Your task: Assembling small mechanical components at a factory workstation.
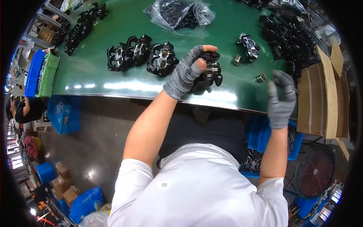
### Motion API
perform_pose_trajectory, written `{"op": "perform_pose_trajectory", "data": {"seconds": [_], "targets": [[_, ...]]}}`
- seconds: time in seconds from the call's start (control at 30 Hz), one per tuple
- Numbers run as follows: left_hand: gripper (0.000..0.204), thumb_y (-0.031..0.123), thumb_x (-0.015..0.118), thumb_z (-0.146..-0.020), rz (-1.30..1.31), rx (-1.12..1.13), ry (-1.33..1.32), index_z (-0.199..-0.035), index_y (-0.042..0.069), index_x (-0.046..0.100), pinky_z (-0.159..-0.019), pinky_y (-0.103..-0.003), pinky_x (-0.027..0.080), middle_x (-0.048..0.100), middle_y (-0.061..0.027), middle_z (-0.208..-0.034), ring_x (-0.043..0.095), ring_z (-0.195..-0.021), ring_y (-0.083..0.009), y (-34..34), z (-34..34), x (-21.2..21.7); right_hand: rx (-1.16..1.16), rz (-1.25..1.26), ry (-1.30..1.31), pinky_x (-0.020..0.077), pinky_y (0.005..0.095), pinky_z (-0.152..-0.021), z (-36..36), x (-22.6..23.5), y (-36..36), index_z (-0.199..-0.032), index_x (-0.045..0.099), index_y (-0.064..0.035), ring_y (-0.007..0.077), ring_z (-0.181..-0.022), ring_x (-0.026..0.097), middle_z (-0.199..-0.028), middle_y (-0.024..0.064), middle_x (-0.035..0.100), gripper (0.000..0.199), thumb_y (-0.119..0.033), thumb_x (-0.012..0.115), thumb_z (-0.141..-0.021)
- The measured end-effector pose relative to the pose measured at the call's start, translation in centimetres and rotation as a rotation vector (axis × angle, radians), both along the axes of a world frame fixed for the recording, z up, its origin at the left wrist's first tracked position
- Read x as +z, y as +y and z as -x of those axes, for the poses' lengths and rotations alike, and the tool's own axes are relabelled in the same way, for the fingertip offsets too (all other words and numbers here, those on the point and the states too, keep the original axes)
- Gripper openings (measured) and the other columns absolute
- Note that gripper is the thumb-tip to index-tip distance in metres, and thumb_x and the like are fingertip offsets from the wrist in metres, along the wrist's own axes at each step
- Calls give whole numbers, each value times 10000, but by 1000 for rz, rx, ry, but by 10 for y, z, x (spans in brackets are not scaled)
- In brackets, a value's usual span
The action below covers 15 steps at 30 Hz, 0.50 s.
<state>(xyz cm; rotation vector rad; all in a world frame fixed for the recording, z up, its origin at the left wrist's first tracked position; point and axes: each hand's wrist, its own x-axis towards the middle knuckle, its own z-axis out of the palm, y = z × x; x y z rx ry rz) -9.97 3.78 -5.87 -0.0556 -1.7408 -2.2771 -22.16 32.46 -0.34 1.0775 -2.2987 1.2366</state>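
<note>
At the far left, a blue bin sits beside a green bin, which holds small metallic pieces. Lower down we see a blue crate with something pale inside that we cannot make out. A row of black parts lies on the green table; then come three black castings with bright round bores, the left two touching. Behind them, a clear plastic bag holds more dark parts.

Our left hand, in a grey glove with bare fingertips, lies over a black casting near the table's front edge, hiding its left side. Thumb and forefinger stand apart; the other fingers are hidden, so we cannot tell whether they grip. Further right, a loose casting has a metal cylinder just beside it, and a second cylinder lies near our right hand. There the thumb stands apart from loosely curled fingers. Below, our right forearm partly blocks the blue tubs, which hold small dark pieces. Beyond the hand, a heap of black parts lies near an open cardboard box, its contents hidden from us. Underneath stands a round fan.
</note>
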Motion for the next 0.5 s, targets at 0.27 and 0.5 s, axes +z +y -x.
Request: {"op": "perform_pose_trajectory", "data": {"seconds": [0.27,0.5], "targets": [[1023,579,912,-691,56,22,29,-1476,91,472,-1064,-356,464,606,-94,-1296,590,-1184,-219,14,-15,1,-322,-653,147,492,438,-1055,76,-19,79,-1217,694,-94,346,-1211,615,-1278,158,654,374,16,655,-861],[1166,475,994,-527,818,198,93,-1488,106,444,-1136,-436,433,477,-177,-1443,514,-1317,-364,21,-11,1,-235,-988,211,493,451,-1061,105,-20,64,-1223,682,-58,354,-1241,610,-1313,196,644,399,16,667,-832]]}}
